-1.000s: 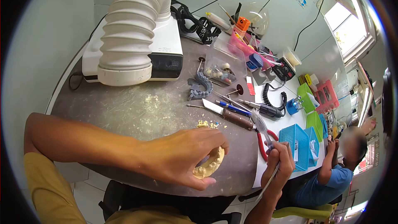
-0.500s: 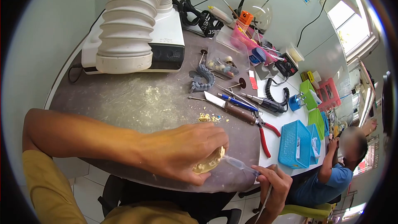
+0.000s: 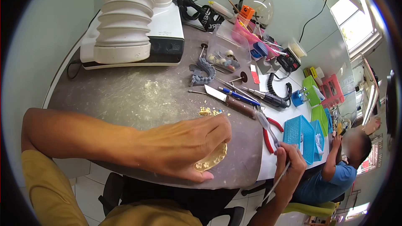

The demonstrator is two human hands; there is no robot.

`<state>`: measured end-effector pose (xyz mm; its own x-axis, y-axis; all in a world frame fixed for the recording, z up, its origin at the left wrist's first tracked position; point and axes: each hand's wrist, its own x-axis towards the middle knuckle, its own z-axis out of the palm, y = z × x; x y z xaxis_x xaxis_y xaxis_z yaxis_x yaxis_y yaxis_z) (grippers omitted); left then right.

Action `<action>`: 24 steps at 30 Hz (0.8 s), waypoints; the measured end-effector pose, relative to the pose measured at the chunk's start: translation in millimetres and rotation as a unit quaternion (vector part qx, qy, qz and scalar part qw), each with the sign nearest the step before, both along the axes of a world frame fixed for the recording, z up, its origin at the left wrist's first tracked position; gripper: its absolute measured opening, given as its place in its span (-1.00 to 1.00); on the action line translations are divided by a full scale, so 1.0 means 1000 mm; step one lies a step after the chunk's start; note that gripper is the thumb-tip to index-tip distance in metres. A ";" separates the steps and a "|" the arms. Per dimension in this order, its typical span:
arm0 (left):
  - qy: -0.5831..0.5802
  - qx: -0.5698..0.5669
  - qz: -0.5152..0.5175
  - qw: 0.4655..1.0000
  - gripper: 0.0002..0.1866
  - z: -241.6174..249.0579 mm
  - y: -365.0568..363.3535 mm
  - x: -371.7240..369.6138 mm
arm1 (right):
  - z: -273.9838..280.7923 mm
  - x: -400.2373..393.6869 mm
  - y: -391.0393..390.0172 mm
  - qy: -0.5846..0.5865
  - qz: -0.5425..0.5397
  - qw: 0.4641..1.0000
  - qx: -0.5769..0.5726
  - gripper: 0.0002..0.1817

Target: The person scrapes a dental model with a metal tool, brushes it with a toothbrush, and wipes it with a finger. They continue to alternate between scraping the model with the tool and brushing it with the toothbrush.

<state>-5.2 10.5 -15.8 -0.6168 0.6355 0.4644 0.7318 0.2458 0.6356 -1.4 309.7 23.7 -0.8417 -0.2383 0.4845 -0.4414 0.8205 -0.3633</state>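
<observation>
My left hand (image 3: 188,144) is closed around a yellowish plaster dental model (image 3: 212,160), whose tooth row shows below the fingers, over the front of the bench. My right hand (image 3: 291,165), further right, pinches a translucent plastic dropper (image 3: 269,127) pointing up and away, apart from the model. A thin metal instrument (image 3: 274,186) also runs through this hand, its shaft slanting down to the left. Behind the dropper lie red-handled pliers (image 3: 268,140), partly hidden. Yellow crumbs (image 3: 205,111) are scattered just beyond my left hand.
A brown-handled knife (image 3: 239,106), blue pen (image 3: 238,94) and handpiece (image 3: 272,99) lie across the bench (image 3: 125,100). Behind them are a grey dental arch model (image 3: 203,73) and a clear box (image 3: 226,54). A ribbed white hose (image 3: 123,21) hangs at left; blue baskets (image 3: 298,138) and a seated person (image 3: 331,180) are at right.
My right hand has drawn back to the right, taking the dropper off the model and swinging it upward over the pliers. The model has tilted slightly in my left hand.
</observation>
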 end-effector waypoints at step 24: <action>0.036 -0.007 -0.001 0.999 -0.11 0.009 -0.002 -0.001 | -0.022 0.040 -0.046 -0.180 0.148 0.851 -0.471 -0.62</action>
